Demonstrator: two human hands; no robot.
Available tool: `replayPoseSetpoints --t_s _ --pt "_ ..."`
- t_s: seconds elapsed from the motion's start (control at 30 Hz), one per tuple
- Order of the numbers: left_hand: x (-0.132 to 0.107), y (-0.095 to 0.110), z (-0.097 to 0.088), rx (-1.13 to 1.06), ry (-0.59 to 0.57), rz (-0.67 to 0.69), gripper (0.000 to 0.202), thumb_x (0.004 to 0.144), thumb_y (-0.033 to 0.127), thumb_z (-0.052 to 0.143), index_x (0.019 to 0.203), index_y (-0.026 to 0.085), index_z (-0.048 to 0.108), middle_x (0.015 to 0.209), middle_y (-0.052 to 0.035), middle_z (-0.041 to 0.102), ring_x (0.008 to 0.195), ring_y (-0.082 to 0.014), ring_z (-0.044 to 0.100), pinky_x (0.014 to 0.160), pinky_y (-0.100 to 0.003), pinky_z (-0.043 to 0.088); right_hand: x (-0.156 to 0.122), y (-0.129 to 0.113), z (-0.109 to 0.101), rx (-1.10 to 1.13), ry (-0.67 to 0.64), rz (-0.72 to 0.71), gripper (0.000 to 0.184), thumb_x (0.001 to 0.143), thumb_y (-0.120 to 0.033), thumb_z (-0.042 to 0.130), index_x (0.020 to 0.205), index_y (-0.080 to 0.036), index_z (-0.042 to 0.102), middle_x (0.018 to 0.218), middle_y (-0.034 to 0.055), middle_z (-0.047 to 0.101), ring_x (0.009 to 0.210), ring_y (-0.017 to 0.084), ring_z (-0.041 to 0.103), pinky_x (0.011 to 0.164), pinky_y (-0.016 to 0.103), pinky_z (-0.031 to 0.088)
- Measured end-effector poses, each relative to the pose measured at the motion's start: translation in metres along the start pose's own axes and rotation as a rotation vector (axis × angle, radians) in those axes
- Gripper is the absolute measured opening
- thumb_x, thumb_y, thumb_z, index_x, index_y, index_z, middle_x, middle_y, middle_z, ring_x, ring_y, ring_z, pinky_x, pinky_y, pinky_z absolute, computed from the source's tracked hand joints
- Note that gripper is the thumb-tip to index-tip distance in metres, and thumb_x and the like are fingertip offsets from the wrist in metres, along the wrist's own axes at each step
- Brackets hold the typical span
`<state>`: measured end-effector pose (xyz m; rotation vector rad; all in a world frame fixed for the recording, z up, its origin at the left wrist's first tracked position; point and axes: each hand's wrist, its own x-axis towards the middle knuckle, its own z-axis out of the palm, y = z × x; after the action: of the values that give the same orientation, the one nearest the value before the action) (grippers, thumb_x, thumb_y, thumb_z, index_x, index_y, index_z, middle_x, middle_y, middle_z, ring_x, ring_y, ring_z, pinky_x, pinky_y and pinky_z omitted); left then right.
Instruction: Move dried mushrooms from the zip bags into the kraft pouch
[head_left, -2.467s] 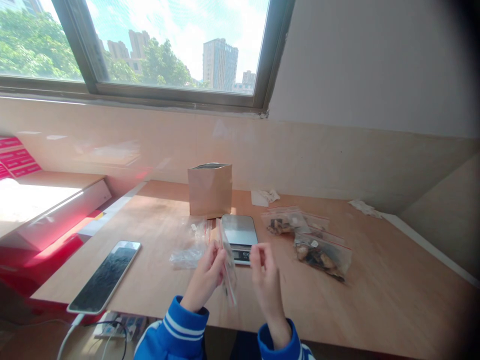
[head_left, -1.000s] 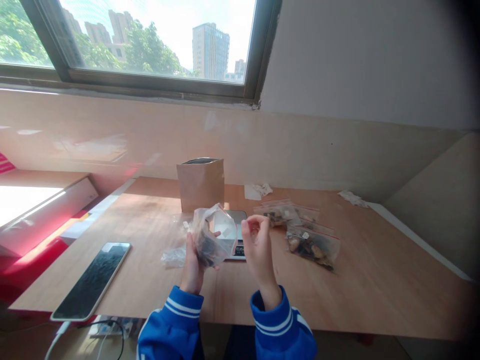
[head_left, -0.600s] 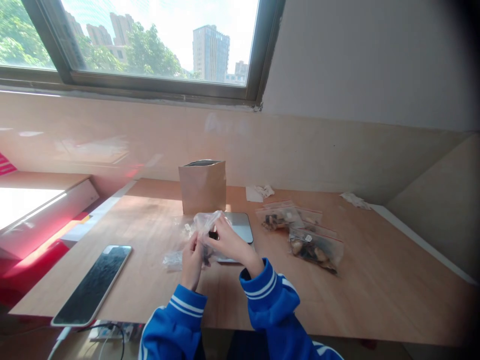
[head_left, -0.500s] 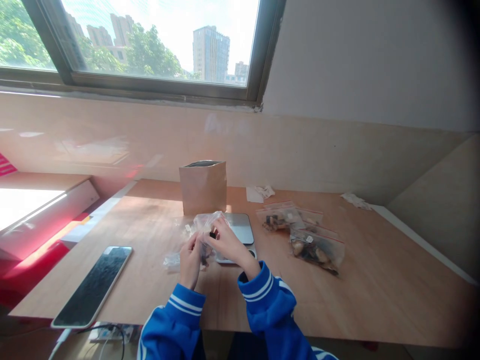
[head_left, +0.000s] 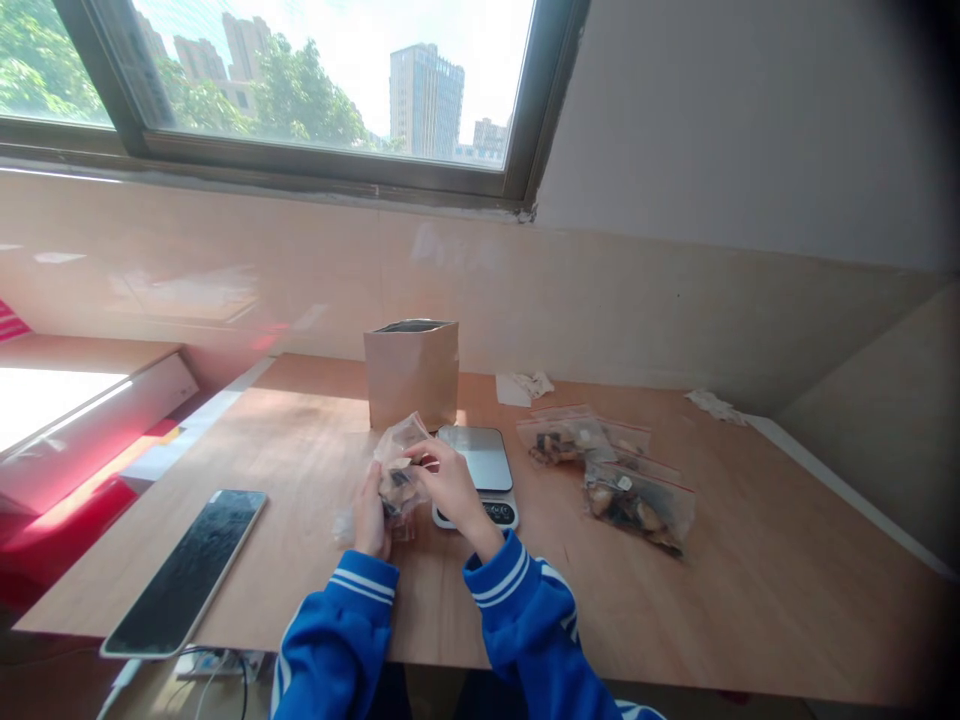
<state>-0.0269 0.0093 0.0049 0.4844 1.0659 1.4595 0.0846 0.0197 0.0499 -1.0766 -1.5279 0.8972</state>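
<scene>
My left hand (head_left: 370, 512) is closed around a clear zip bag (head_left: 399, 465) with dark and pale dried pieces inside. At the bag's upper right side, my right hand (head_left: 448, 482) has its fingers pinched together on the plastic edge; whether they also grip a piece cannot be seen. Just right of the bag lies a kitchen scale (head_left: 475, 460) with a silver plate and a button panel, partly covered by my right hand. Behind the bag stands an upright brown paper pouch (head_left: 411, 375), its top open. More clear plastic (head_left: 344, 524) lies beneath my left hand.
Several filled zip bags (head_left: 636, 505) lie to the right of the scale. A phone (head_left: 187, 570) with a cable rests at the table's left front edge. Crumpled white paper (head_left: 534, 384) lies near the wall, and another scrap (head_left: 716, 405) is further right.
The zip bag has tilted and its contents show more plainly. My right hand has shifted slightly left and down, uncovering more of the scale's panel. The view has moved slightly.
</scene>
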Motion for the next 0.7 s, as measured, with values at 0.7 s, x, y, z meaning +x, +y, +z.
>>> replayPoseSetpoints --t_s 0.7 --pt "0.005 -0.008 -0.012 -0.168 -0.038 -0.087 0.039 0.09 0.03 0.04 0.118 0.01 0.058 0.092 -0.0116 0.072 0.074 -0.0175 0.068 0.06 -0.028 0.056 0.123 -0.051 -0.043 0.341 0.424 -0.199 0.031 0.074 -0.035 0.068 0.096 -0.014 0.065 0.093 0.0071 0.069 0.082 0.016 0.064 0.077 0.032 0.054"
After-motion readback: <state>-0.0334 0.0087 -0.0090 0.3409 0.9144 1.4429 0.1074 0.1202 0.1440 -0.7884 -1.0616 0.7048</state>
